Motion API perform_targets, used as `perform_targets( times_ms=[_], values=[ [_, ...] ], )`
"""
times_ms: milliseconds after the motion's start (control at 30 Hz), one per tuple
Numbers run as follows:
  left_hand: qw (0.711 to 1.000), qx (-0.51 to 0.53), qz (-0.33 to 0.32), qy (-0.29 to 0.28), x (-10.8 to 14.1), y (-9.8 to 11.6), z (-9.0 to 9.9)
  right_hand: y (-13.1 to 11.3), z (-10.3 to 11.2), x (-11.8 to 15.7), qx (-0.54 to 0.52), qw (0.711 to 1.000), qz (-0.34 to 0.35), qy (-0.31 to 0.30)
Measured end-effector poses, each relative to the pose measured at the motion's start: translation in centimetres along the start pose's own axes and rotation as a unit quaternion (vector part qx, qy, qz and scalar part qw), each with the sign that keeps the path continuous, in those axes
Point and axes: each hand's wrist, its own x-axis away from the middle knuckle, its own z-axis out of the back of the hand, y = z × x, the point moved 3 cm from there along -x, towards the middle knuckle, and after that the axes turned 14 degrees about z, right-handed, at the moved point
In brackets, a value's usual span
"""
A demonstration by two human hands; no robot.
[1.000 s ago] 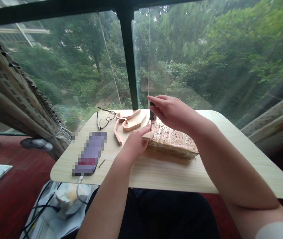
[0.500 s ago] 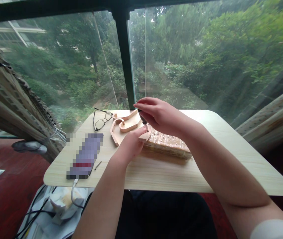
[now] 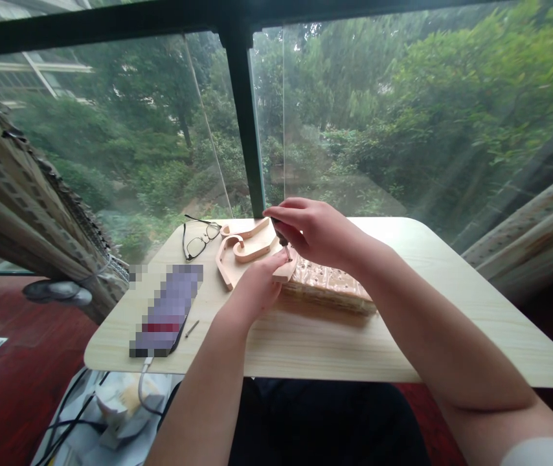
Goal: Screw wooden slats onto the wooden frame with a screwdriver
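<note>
Head view showed the right hand [image 3: 313, 232] clenched around a small black-handled screwdriver [image 3: 282, 237], its tip down on a pale curved wooden piece [image 3: 286, 268]. The left hand [image 3: 256, 288] gripped that piece from below, on a flat plastic-wrapped wooden stack [image 3: 332, 288] mid-bench. Toward the far left corner of the light wooden bench [image 3: 403, 336] lay black-rimmed glasses [image 3: 199, 238], beside curved wooden cut-outs [image 3: 242, 249].
</note>
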Motion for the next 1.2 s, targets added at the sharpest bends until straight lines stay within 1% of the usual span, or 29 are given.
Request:
perform_targets(
  times_ms=[67,167,267,367,467,700,800,933,1000,1100,1200],
  values=[
    [1.000,-0.001,0.002,-0.004,0.0,0.1,0.0,0.2,-0.1,-0.1,-0.003,1.000,-0.012,-0.001],
    [1.000,-0.001,0.001,0.002,0.0,0.0,-0.1,0.1,0.0,-0.2,0.048,0.998,-0.030,0.005],
    [1.000,-0.005,0.003,0.013,-0.1,-0.2,-0.1,-0.2,-0.1,-0.2,0.080,0.997,-0.022,0.000],
    [1.000,-0.016,0.008,0.004,-0.1,-0.5,-0.2,-0.1,-0.6,0.0,0.042,0.999,-0.013,0.003],
    [1.000,-0.026,0.010,-0.001,-0.2,-0.7,-0.2,0.4,-0.8,0.1,-0.002,1.000,-0.025,-0.015],
    [1.000,-0.019,0.006,0.001,-0.1,-0.3,-0.2,0.3,-0.7,-0.3,0.032,0.997,-0.070,-0.017],
    [1.000,-0.026,0.010,-0.007,0.0,-0.2,0.0,0.6,-1.1,0.0,0.015,0.998,-0.060,-0.007],
    [0.999,-0.027,0.023,-0.009,0.1,-0.5,0.1,1.2,-1.4,0.4,-0.078,0.994,-0.057,-0.044],
    [0.999,-0.028,0.032,-0.008,0.1,-0.7,0.0,1.2,-1.3,0.5,-0.093,0.993,-0.049,-0.053],
    [0.999,-0.032,0.031,-0.007,0.1,-0.7,-0.1,1.1,-0.9,0.4,-0.089,0.995,-0.028,-0.044],
    [0.999,-0.032,0.025,-0.010,0.1,-0.6,-0.1,1.0,-0.8,0.3,-0.089,0.996,-0.019,-0.017]
  ],
)
